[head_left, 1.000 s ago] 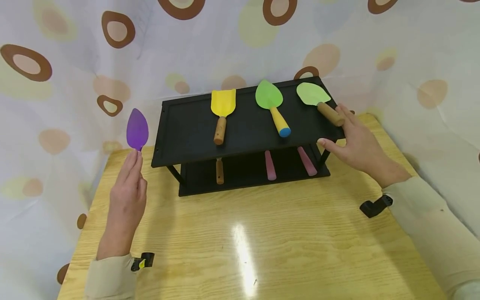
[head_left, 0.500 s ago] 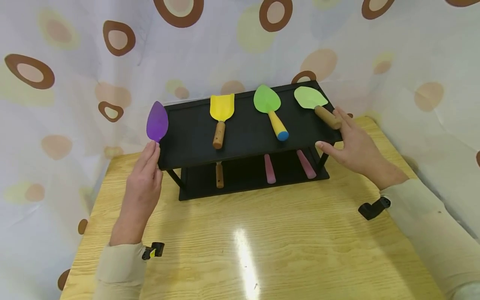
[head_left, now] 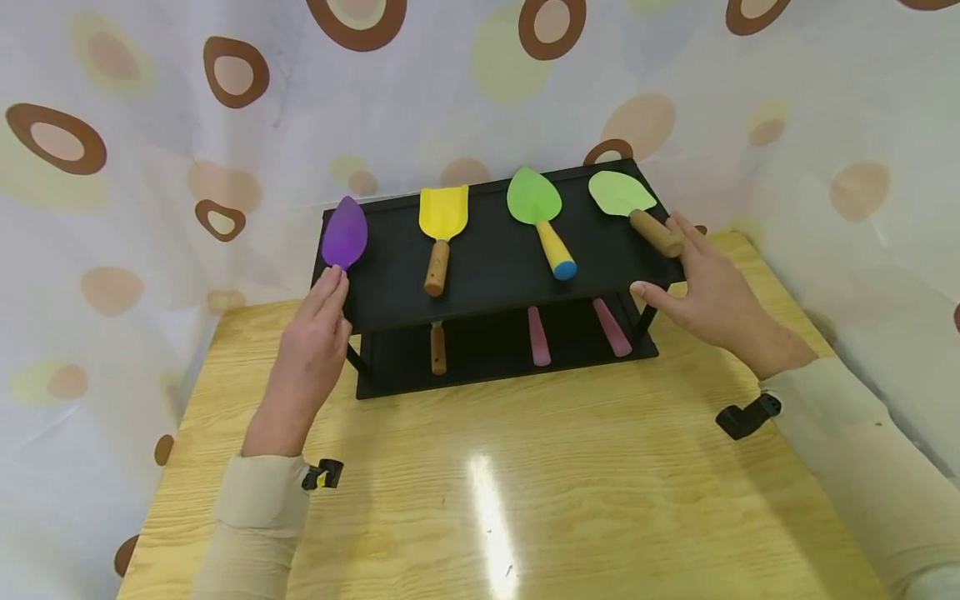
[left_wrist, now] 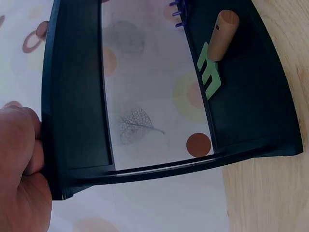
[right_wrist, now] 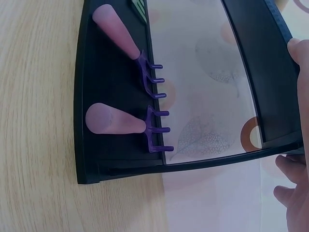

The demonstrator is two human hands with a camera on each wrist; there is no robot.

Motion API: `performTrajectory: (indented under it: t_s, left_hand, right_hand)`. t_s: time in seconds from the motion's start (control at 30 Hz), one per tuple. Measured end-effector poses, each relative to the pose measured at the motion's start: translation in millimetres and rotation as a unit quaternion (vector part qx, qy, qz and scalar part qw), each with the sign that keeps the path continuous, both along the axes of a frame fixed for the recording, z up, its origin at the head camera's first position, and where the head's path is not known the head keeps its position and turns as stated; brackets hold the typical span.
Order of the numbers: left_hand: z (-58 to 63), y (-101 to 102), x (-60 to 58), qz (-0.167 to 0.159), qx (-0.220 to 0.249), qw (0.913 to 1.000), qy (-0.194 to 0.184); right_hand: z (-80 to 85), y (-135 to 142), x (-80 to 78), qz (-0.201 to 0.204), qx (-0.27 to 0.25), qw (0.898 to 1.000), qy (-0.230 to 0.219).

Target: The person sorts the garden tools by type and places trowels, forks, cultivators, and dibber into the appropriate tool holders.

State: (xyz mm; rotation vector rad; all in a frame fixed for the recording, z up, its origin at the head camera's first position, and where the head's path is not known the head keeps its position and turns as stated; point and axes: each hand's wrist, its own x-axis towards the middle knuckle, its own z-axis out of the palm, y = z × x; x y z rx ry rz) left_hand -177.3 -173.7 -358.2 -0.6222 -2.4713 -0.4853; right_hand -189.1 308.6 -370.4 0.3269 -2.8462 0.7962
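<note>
My left hand point(head_left: 311, 342) pinches a purple hand trowel point(head_left: 345, 233) by its lower end, its blade over the left part of the black two-tier rack's upper shelf point(head_left: 390, 292). The trowel's handle is hidden by the hand. In the left wrist view, the curled fingers point(left_wrist: 31, 154) are right at the shelf's edge. My right hand point(head_left: 708, 292) rests spread at the shelf's right corner, thumb at the front edge and fingers along the end, close to the wooden handle of a pale green trowel point(head_left: 621, 193). A yellow shovel point(head_left: 444, 212) and a green trowel point(head_left: 534, 198) lie between.
On the lower shelf lie a wooden-handled green fork point(left_wrist: 223, 36) and two pink-handled purple rakes point(right_wrist: 118, 121). The rack stands at the back of a wooden table point(head_left: 420, 467), before a patterned cloth point(head_left: 420, 83). Table surface extends in front.
My left hand has carried the purple trowel rightward, from beside the rack to over the upper shelf's left end. The right hand stays at the right corner.
</note>
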Motion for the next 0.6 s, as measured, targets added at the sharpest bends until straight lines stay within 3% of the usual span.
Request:
performTrajectory:
  t_s: [0.33, 0.6]
  left_hand:
    - [14.2, 11, -12.2, 0.024, -0.080, 0.9949, -0.057]
    - [19.5, 18, -23.2, 0.043, -0.063, 0.9857, -0.150]
  right_hand:
    - [2.1, -3, -0.2, 0.003, 0.000, 1.000, -0.002]
    - [1.1, -2, 2.7, -0.004, 0.010, 1.000, 0.004]
